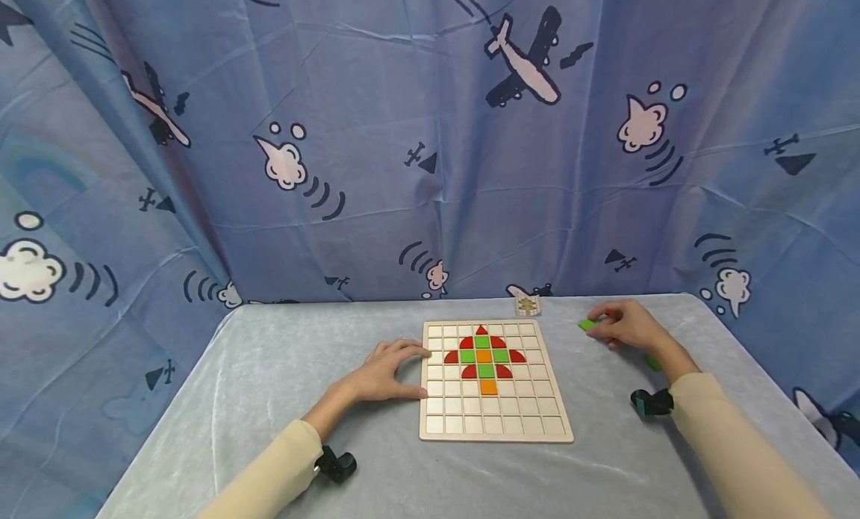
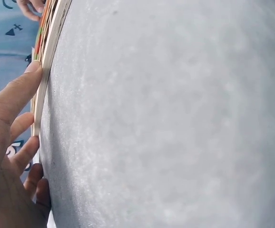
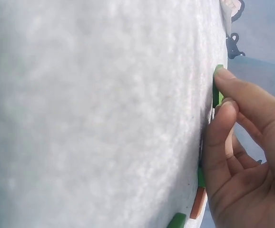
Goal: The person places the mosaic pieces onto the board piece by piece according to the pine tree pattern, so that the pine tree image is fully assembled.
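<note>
A pale grey, slightly wrinkled cloth (image 1: 289, 340) covers the table (image 1: 497, 478). Flat on it lies a wooden board (image 1: 453, 424) marked with a grid. Near the board's far edge sits a small patterned card (image 1: 528, 305). Well to the right rest a loose green piece (image 3: 177, 221) and, partly hidden, what seems an orange-brown block (image 3: 197, 203).
</note>
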The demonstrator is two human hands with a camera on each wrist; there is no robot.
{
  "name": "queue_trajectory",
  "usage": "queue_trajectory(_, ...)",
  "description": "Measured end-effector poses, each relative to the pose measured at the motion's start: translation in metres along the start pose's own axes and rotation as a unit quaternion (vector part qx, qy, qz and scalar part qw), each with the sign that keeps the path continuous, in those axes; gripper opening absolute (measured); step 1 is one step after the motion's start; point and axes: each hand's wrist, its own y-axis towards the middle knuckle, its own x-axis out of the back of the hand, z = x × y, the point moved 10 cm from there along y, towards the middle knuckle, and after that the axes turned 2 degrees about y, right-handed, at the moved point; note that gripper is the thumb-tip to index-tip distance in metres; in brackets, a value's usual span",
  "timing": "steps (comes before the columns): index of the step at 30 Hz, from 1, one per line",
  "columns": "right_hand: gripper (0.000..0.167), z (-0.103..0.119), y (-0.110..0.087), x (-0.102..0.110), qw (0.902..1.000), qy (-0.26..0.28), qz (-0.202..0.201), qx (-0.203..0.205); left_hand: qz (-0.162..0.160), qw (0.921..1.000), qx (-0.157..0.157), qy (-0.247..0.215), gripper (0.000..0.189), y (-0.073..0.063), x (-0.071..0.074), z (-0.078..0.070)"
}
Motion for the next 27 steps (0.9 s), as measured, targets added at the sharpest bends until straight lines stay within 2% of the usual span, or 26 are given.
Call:
queue_trajectory(11, 0.047, 0.0058, 0.0021, -0.0037, 0.9996, -0.002, 0.029, 0.004, -0.001, 1.0000, 0.002, -0.003, 0.067, -0.0003, 0.0011, 0.0015)
queue_trajectory(20, 0.044, 0.0036, 0.0028, -0.0035, 0.9997, 0.001, 0.025, 0.000, 0.001, 1.0000, 0.001, -0.004, 0.066, -0.0007, 0.0012, 0.0003)
queue_trajectory(27, 0.039, 0.0081, 0.0007, -0.0043, 0.9996, 0.013, 0.019, 0.015, 0.002, 1.0000, 0.003, -0.002, 0.066, -0.0011, 0.0003, 0.0005)
